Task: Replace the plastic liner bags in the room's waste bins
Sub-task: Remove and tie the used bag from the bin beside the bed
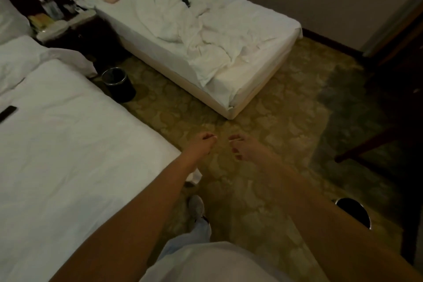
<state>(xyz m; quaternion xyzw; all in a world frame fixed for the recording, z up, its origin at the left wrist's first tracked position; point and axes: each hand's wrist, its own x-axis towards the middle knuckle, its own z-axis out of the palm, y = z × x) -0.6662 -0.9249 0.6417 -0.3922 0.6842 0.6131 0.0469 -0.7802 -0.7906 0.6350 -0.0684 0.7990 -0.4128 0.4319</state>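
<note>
Standing upright, mouth up: black bin between beds. Left hand, right hand loosely curled, holding nothing.

Both bare arms stretched forward and down, near-parallel, left hand and right hand close but apart, fingers of each loosely curled with tips pinched toward thumb, nothing visibly held, one foot stepped forward below.

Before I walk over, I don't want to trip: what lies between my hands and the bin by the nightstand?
Head view: only bare patterned carpet between the hands and bin.
</note>
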